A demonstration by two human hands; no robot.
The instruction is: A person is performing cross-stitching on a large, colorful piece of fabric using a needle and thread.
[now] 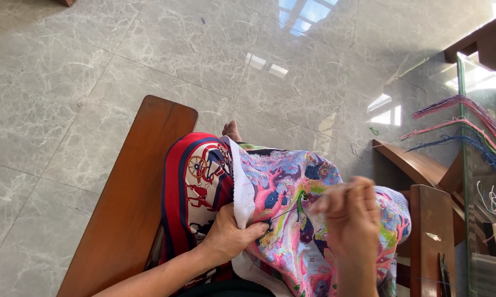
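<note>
A many-coloured cross-stitch cloth [281, 187] in pink, blue and green lies over my lap. My left hand [229, 234] grips its white left edge, thumb on top of the stitched side. My right hand [350, 214] hovers over the middle of the cloth with fingers pinched, pulling a thin dark thread [286, 210] up out of the fabric. Whether a needle is between the fingers is too small to tell. Under the cloth I wear a red, navy and white patterned garment [196, 181].
A wooden armrest [130, 198] runs along my left. At the right stand another wooden armrest [429, 236] and a glass tabletop [481, 181] with several pink, purple and blue thread skeins [473, 124]. One bare foot [231, 131] rests on the grey marble floor [94, 71].
</note>
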